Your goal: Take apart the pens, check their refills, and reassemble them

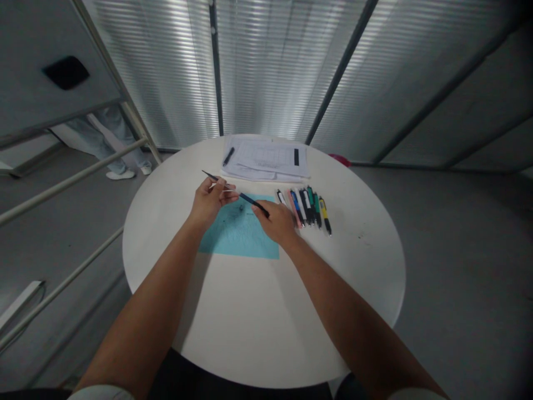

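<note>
Head view: both forearms reach forward across a round white table [266,333], the left hand [210,203] and right hand [275,222] curled closed on a slim dark-blue pen [254,204] above a pale blue paper sheet [237,236]. Fingers hide its middle, so it may be separate pieces; printing on the row of multicoloured pens [306,208] is unreadable.

The round desk [266,316] has a smooth, white, faintly sheened top, the pens [308,208] are glossy plastic, and the papers [266,158] and light-blue sheet [239,236] look thin and matt.
</note>
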Demonstrator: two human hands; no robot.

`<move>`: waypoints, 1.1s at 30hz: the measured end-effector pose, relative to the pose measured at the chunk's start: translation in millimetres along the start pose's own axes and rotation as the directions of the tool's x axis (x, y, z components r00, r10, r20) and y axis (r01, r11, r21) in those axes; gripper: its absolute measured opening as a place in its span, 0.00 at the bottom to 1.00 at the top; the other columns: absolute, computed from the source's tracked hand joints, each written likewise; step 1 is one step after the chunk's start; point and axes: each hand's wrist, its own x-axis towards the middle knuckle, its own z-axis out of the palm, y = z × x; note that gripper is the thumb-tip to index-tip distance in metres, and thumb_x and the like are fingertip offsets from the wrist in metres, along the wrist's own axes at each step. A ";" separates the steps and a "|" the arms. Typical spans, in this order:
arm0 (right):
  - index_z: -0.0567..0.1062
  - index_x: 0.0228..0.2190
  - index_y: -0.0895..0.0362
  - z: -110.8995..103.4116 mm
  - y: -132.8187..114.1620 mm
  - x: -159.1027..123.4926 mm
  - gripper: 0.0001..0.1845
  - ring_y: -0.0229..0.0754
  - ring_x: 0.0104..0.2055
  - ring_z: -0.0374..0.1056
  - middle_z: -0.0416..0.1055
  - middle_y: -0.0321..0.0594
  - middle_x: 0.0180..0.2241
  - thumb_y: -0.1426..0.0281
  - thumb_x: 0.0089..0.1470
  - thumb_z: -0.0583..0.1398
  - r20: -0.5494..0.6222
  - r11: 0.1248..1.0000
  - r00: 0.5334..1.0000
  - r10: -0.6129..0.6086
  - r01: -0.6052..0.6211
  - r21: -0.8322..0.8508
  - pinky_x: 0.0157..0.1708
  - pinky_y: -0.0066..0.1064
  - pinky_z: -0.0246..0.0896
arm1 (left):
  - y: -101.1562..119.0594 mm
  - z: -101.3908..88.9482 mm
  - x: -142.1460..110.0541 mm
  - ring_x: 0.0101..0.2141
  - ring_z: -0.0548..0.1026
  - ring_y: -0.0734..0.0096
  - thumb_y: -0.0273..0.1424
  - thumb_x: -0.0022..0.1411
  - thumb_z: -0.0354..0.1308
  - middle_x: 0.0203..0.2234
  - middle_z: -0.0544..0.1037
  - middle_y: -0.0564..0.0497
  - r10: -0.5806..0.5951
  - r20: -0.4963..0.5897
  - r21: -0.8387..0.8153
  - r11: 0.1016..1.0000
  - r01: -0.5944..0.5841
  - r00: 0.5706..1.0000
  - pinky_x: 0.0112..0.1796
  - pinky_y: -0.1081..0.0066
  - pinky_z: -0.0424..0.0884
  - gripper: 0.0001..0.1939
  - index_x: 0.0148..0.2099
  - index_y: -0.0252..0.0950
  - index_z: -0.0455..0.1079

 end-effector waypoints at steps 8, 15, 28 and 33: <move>0.74 0.46 0.54 3.4 2.1 -0.6 0.18 0.46 0.44 0.73 0.79 0.40 0.42 0.59 0.67 0.50 -0.019 1.000 1.000 -0.024 0.024 0.014 0.43 0.34 0.56 | 0.4 3.3 -4.4 0.31 0.79 0.69 0.40 0.55 0.66 0.34 0.79 0.46 -0.044 0.062 0.050 0.998 0.041 0.997 0.40 0.61 0.76 0.16 0.38 0.33 0.71; 0.71 0.42 0.56 2.7 2.3 0.4 0.22 0.47 0.35 0.72 0.76 0.41 0.30 0.58 0.68 0.43 -0.052 0.998 0.998 0.046 -0.048 -0.037 0.37 0.33 0.55 | 4.9 2.0 -7.4 0.32 0.76 0.71 0.36 0.54 0.65 0.35 0.80 0.47 -0.034 0.093 0.210 0.978 0.014 0.995 0.33 0.70 0.70 0.15 0.43 0.36 0.76; 0.69 0.45 0.54 0.7 0.3 1.9 0.16 0.47 0.37 0.73 0.77 0.41 0.34 0.60 0.66 0.47 -0.091 0.989 0.986 0.139 -0.134 0.057 0.36 0.33 0.58 | -14.6 -8.0 -8.2 0.37 0.71 0.58 0.29 0.51 0.61 0.34 0.77 0.46 0.164 0.314 0.818 0.453 -0.354 0.935 0.48 0.55 0.65 0.14 0.42 0.40 0.78; 0.67 0.50 0.55 4.5 2.3 1.8 0.16 0.48 0.36 0.72 0.77 0.44 0.38 0.66 0.62 0.51 -0.120 0.978 0.971 0.207 -0.208 -0.001 0.37 0.35 0.59 | -19.3 -12.1 -6.5 0.39 0.70 0.54 0.29 0.54 0.60 0.36 0.75 0.43 0.143 0.291 0.885 0.335 -0.323 0.946 0.48 0.51 0.63 0.16 0.46 0.39 0.76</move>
